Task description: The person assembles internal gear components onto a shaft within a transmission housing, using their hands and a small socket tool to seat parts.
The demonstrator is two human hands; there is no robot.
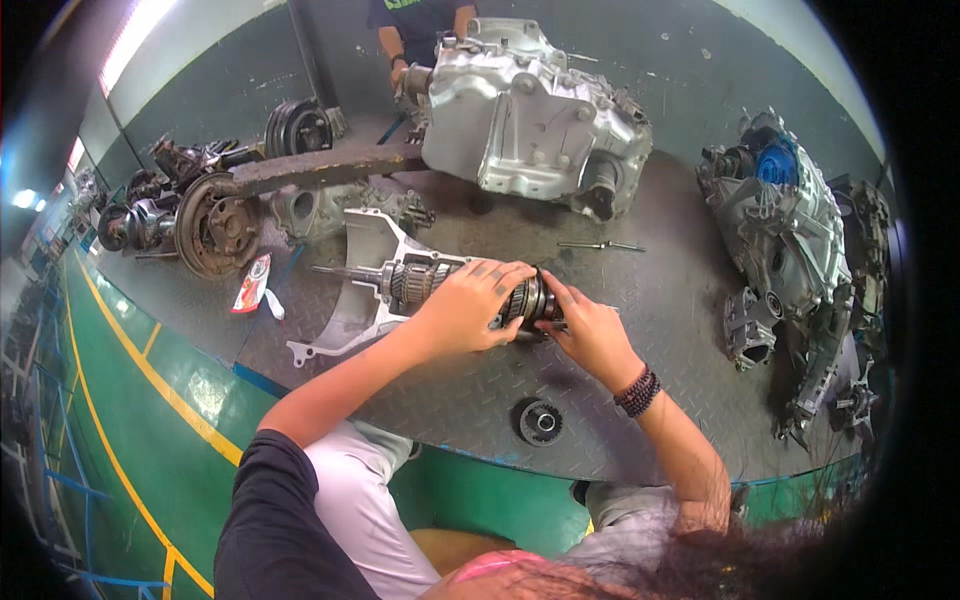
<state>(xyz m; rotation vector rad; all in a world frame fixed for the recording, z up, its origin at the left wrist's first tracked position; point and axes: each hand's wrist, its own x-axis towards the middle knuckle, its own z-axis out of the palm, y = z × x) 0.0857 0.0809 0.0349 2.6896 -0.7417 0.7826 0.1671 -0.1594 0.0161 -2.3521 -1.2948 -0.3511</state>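
Inside the table's (690, 310) near edge, my left grip (474, 306) and right grip (596, 338) clasp the partly hidden gear shaft (416, 282). Probably heavy, rigid: hold round its gears (530, 300).

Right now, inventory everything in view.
gear shaft: 1, grey, under hands
open casing: 1, silver, beneath shaft
loose gear: 1, dark, near edge
rod: 1, silver, bench middle
large housing: 1, silver, far middle
metal parts: several, mostly grey, both sides
disc: 1, rusty, left
packet: 1, red-white, left
bench: 1, grey, middle
floor: 1, green, below
person: 1, dark shirt, far side
left hand: 1, bare, on shaft
right hand: 1, bare, on shaft
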